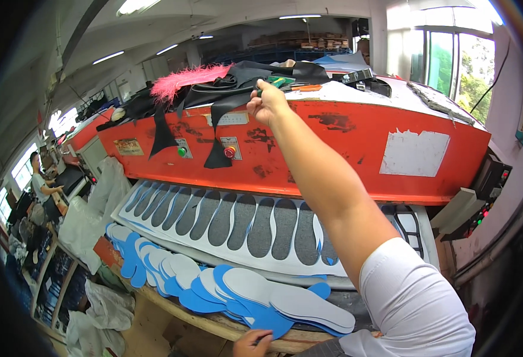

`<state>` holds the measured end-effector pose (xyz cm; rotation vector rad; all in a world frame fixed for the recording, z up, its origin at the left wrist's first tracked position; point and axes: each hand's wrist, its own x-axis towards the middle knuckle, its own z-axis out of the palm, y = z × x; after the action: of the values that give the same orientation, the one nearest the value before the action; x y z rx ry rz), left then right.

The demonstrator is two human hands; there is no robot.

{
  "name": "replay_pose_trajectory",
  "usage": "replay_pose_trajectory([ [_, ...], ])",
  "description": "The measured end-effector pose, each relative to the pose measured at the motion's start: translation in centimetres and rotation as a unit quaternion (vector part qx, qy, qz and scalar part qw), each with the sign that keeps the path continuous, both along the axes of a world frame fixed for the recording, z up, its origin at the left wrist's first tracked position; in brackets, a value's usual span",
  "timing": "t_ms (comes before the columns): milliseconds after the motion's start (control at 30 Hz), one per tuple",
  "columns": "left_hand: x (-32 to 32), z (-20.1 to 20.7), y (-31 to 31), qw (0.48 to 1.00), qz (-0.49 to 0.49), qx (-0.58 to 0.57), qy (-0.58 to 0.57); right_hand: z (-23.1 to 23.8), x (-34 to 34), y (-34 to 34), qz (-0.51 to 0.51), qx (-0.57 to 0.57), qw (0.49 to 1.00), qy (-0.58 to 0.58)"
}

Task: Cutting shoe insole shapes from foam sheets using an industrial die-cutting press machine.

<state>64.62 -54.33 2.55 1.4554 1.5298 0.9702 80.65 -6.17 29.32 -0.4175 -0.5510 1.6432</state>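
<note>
My right arm stretches forward over the red machine (356, 131). At its top edge my right hand (267, 102) has its fingers curled closed, beside a green object (280, 81) and draped black sheet material (221, 113). What those fingers hold, if anything, is hidden. My left hand (253, 345) is low at the bench edge, below a heap of blue and white shoe insoles (255, 291). Its fingers are loosely bent and slightly apart, with nothing visible in them. Beneath the machine's front lies a white sheet (225, 253) with a row of dark grey insole shapes (273, 229).
Pink fluffy material (187, 80), an orange-handled tool (306, 88) and a black object (359, 77) lie on the machine. Green (182, 152) and red (230, 152) buttons sit on its front. Plastic bags (86, 226) and a person (42, 185) are at the left.
</note>
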Motion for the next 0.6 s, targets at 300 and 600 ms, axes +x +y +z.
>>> replay_pose_trajectory([
  [300, -9.2, -0.9, 4.5, 0.997, 0.071, -0.015, -0.041, -2.9, 11.9, -10.6, 0.075, 0.326, 0.941, -0.059],
  [600, -3.4, -2.3, 16.2, 0.969, -0.219, -0.022, -0.113, -12.0, 21.6, -39.5, -0.446, 0.180, 0.782, -0.397],
])
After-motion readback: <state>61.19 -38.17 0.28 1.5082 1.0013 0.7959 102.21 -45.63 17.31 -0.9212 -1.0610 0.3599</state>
